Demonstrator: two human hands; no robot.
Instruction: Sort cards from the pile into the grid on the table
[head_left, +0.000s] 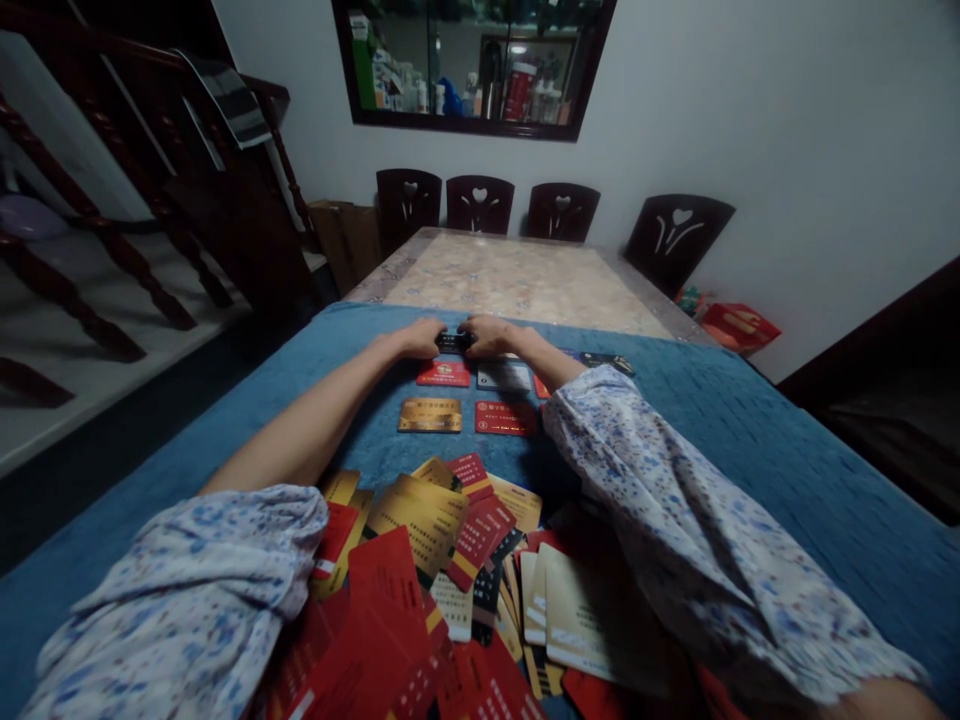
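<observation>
Your left sleeve (195,590), right sleeve (675,520): loose white cloth, blue floral print; left hand (421,338), right hand (487,335) bare.

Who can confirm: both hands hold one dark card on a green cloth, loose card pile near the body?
Wrong colour: the head view shows the cloth is blue. The left hand and right hand do hold one dark card on it, with the loose card pile near the body.

A blue cloth (757,450) covers the table. A few red, gold and white cards (506,417) lie flat in rows on it. Nearer sits a big messy pile of cards (442,570).
</observation>
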